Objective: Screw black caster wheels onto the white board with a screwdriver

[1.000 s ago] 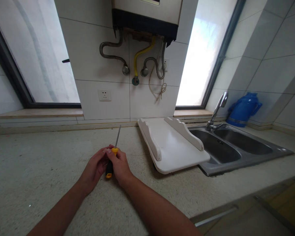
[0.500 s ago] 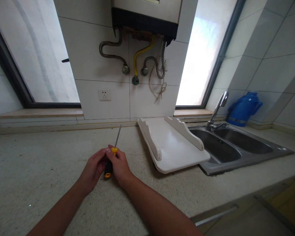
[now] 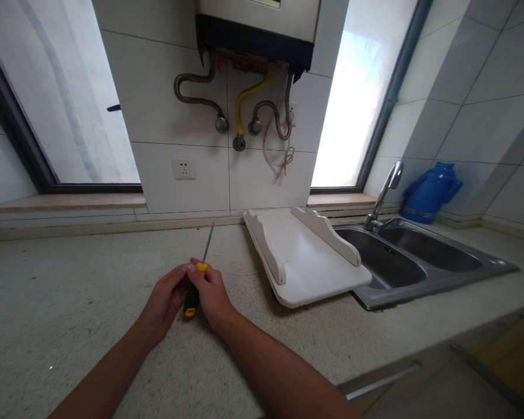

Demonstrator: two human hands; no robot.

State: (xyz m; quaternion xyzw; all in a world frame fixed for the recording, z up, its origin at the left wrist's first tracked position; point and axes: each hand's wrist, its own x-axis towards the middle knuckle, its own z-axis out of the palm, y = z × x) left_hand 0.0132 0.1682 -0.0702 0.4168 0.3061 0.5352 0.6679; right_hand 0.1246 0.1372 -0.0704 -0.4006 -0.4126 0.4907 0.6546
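Observation:
A screwdriver (image 3: 191,299) with a black and yellow handle is held over the speckled countertop (image 3: 91,279), its thin metal shaft pointing up and away from me. My right hand (image 3: 213,295) is closed around the handle, thumb near the yellow collar. From the other side, the fingertips of my left hand (image 3: 163,299) close on the screwdriver just below that collar, meeting the right hand's fingers. The handle's lower end sticks out between the two palms. To the right of my hands lies a white board (image 3: 305,250) with two raised, wavy-edged side pieces.
A double steel sink (image 3: 371,301) with a curved faucet (image 3: 382,195) lies beyond the white board. Behind it stands a blue thermos jug (image 3: 432,192). On the tiled wall hangs a water heater (image 3: 255,38) with hoses below, near a wall socket (image 3: 184,169).
The scene has shifted very slightly left in the view. My hands keep the same hold on the screwdriver.

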